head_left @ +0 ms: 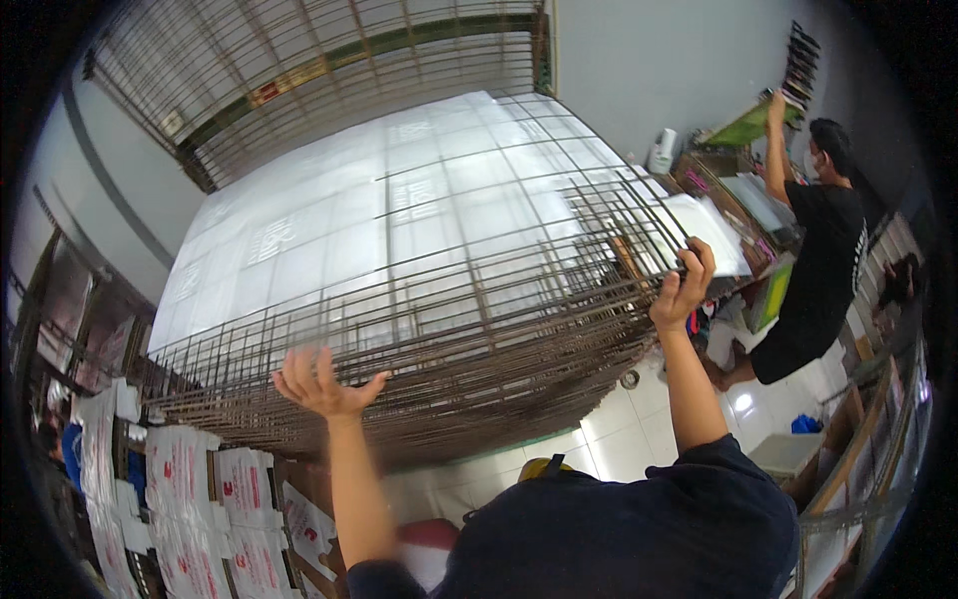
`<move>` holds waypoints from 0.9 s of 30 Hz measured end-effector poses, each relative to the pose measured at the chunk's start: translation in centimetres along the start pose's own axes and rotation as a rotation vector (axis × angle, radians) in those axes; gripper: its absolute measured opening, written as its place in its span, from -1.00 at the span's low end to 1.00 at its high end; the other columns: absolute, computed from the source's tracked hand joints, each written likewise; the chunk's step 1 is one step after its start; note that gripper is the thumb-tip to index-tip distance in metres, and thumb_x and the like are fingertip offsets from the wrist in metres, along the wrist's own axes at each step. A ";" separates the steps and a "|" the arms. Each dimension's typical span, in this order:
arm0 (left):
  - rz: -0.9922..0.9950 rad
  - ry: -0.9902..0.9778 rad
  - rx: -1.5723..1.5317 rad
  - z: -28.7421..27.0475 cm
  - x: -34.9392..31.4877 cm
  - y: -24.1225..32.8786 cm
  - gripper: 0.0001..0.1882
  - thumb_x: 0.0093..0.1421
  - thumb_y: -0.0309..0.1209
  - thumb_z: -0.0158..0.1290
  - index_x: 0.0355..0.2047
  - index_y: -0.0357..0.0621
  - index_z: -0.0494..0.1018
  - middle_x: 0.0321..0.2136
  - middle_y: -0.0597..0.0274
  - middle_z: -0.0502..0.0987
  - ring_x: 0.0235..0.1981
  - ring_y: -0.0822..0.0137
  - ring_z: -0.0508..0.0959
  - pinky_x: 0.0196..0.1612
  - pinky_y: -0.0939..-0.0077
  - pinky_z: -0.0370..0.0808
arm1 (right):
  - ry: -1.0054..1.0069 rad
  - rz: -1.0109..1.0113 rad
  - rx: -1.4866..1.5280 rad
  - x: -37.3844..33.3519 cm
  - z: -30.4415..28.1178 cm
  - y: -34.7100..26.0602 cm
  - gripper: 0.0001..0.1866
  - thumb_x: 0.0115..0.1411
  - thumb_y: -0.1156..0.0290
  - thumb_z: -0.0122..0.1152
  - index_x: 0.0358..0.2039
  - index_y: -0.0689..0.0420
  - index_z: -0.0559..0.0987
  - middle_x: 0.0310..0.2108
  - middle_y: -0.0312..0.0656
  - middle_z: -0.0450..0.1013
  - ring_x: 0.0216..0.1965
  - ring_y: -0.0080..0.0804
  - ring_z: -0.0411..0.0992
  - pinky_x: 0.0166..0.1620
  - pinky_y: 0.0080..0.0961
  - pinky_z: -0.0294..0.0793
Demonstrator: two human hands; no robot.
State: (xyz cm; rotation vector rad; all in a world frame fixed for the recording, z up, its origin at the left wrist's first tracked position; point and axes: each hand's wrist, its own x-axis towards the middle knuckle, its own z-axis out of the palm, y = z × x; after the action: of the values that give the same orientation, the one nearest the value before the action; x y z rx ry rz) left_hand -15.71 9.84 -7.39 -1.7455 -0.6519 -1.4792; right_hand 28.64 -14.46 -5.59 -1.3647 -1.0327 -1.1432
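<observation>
A tall stack of dark metal wire drying racks [519, 344] fills the middle of the view. Translucent white printed plastic sheets [339, 225] lie spread over the upper rack. My right hand [684, 287] curls its fingers round the wire at the right front corner of a rack. At the near left edge, my left hand [329, 387] is raised in front of the wires with its fingers spread, holding nothing. It is slightly blurred, and whether it touches the wires I cannot tell.
More wire racks [299, 60] stand tilted up behind the sheets. White printed bags [185, 499] are stacked at the lower left. On the right, a co-worker in black [823, 240] lifts a green-edged frame [748, 128] at a cluttered worktable. A grey bin [786, 454] stands on the tiled floor.
</observation>
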 end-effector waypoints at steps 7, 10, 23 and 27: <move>-0.018 -0.049 0.016 0.2 0.1 0.7 -0.12 -0.01 0.52 -0.17 0.02 0.06 0.32 -0.09 0.17 0.35 0.13 0.05 0.30 0.35 -0.07 -0.05 | 0.050 -0.011 -0.003 0.0 -0.4 0.8 -0.56 0.31 0.09 -0.08 -0.16 0.27 0.48 -0.01 0.12 0.33 -0.02 0.03 0.35 0.03 -0.17 0.34; -0.024 -0.061 0.028 -0.3 0.2 0.8 -0.12 -0.01 0.51 -0.17 0.03 0.06 0.32 -0.08 0.18 0.35 0.14 0.05 0.29 0.34 -0.07 -0.05 | 0.040 0.003 -0.009 0.0 -0.4 0.7 -0.55 0.29 0.07 -0.06 -0.15 0.25 0.49 0.00 0.13 0.34 0.00 0.04 0.34 0.05 -0.15 0.33; -0.020 -0.045 0.031 -0.1 0.0 0.7 -0.13 0.01 0.51 -0.19 0.03 0.06 0.32 -0.07 0.16 0.36 0.14 0.04 0.29 0.34 -0.09 -0.03 | 0.038 -0.007 -0.005 -0.2 -0.3 1.0 -0.60 0.26 0.13 -0.03 -0.15 0.23 0.48 0.02 0.09 0.33 0.03 0.01 0.32 0.06 -0.15 0.31; -0.012 -0.036 0.026 -0.1 0.0 0.5 -0.13 0.01 0.51 -0.20 0.04 0.08 0.31 -0.08 0.18 0.36 0.14 0.05 0.29 0.35 -0.07 -0.03 | 0.009 -0.025 -0.046 -0.1 -0.5 0.8 -0.56 0.35 0.09 -0.14 -0.13 0.25 0.45 0.04 0.09 0.30 0.04 -0.04 0.33 0.06 -0.24 0.34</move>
State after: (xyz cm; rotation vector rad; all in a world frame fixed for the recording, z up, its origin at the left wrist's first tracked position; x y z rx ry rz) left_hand -15.41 9.48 -7.53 -1.7543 -0.6986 -1.4448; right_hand 29.35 -15.05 -5.81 -1.3858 -1.0251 -1.1967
